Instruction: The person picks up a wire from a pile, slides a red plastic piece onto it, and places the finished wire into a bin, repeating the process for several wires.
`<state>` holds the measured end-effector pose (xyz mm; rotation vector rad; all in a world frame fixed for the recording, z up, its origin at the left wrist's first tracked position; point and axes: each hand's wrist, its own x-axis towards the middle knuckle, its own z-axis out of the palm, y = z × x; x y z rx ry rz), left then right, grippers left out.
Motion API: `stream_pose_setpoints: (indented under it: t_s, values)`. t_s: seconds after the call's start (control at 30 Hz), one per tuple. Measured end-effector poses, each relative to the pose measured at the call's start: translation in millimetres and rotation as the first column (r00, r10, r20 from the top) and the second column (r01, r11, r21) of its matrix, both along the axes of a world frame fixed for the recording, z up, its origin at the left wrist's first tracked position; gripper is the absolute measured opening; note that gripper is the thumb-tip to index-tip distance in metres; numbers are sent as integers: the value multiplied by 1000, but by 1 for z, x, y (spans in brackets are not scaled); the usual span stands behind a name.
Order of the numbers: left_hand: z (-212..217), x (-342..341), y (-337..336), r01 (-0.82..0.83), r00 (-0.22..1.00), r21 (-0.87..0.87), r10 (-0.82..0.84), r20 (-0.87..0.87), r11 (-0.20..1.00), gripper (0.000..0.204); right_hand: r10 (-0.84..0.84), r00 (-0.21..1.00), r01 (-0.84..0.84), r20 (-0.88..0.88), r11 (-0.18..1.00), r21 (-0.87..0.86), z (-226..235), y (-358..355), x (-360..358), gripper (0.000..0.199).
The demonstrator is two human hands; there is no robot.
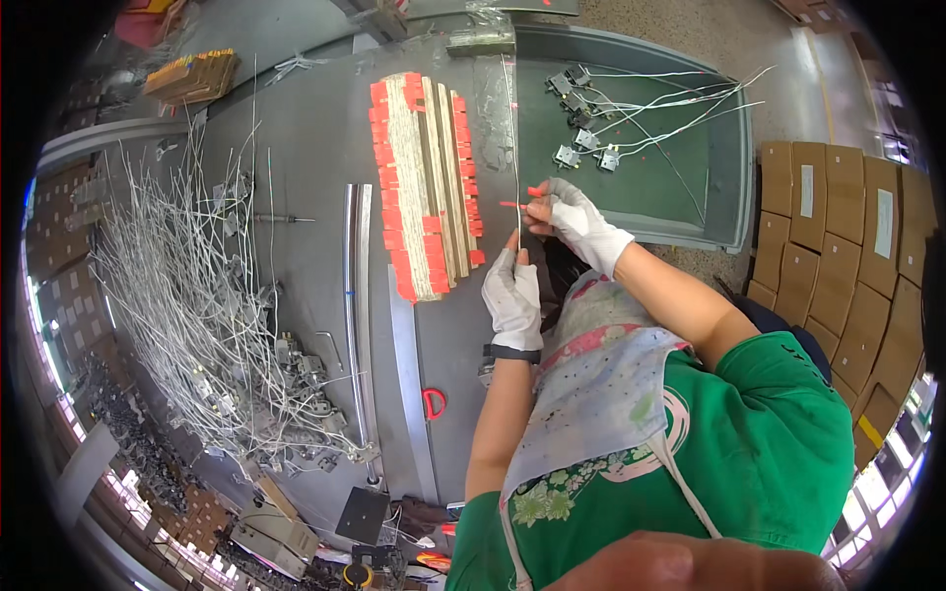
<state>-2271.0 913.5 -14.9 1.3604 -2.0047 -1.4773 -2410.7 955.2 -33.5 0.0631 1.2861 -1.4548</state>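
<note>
A thin white wire (514, 128) runs upright along the table's right side, beside the grey bin. My left hand (512, 300), in a white glove with bare fingertips, is closed on the wire's lower end. Just above it, my right hand (581, 225), gloved the same way, pinches a small red strip (510, 204) against the wire. Another red piece (537, 190) shows at the right hand's fingers. To the left lie wooden slats (434, 187) lined with many red tabs along their edges.
The grey bin (744, 148) holds several small switch-like parts (586, 138) with white wires. A tangled heap of wired parts (227, 315) covers the table's left. Metal rails (360, 315), a hex key (332, 347) and red-handled scissors (434, 404) lie between. Cardboard boxes (828, 236) stand at right.
</note>
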Motion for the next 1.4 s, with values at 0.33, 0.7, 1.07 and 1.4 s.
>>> stream_pose_setpoints:
  t_s: [0.33, 0.7, 1.07, 1.4]
  values:
    - [26, 7, 2, -41, 977, 177, 77, -199, 983, 33, 102, 991, -103, -86, 995, -10, 27, -10, 1, 36]
    - [74, 52, 18, -63, 895, 139, 118, -431, 988, 31, 31, 953, -104, -300, 967, -231, 93, 1, 39, 32]
    - [108, 92, 1, 338, 857, 323, -147, -494, 884, 33, -65, 932, -121, -356, 871, -475, 133, 21, 81, 31]
    - [57, 118, 2, -182, 978, -409, 122, -169, 894, 21, -553, 709, 536, -438, 826, -175, 55, 52, -97, 31]
